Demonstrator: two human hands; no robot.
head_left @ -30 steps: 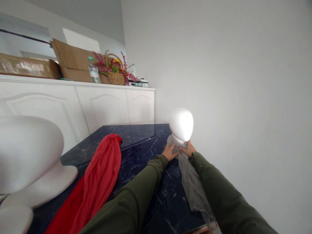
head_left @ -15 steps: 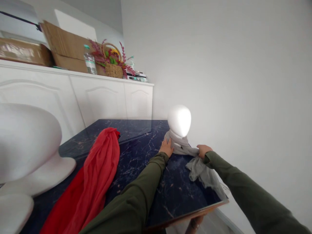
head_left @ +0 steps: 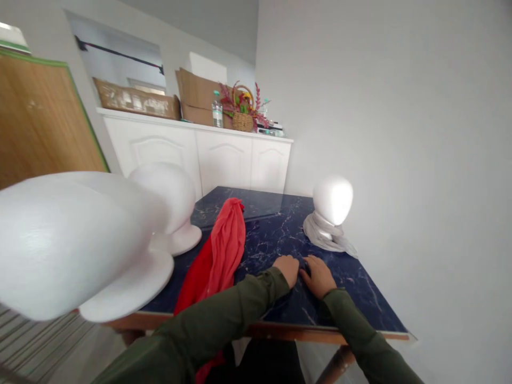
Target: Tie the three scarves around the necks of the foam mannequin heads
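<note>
My left hand (head_left: 287, 268) rests on the dark blue marbled table (head_left: 276, 234), its fingers curled in; whether it holds anything is hidden. Close beside it, my right hand (head_left: 318, 276) lies on the tabletop with thumb and fingers apart and nothing in it. Beyond both hands stands a white mannequin head (head_left: 333, 198) with a grey scarf (head_left: 325, 237) around its neck, one end lying toward the right table edge. Red and coral cloth (head_left: 226, 240) lies bunched left of my hands and hangs over the front edge.
Two larger white mannequin heads (head_left: 76, 234) stand at the left. Behind the table, a white cabinet (head_left: 224, 154) carries cardboard boxes (head_left: 136, 101), a water bottle (head_left: 217, 111) and a flower basket (head_left: 242, 121). A wall runs along the right.
Both hands have let go of the grey scarf and come back together near the front of the table. The scarf's loose end lies closer to the head. The view has swung left.
</note>
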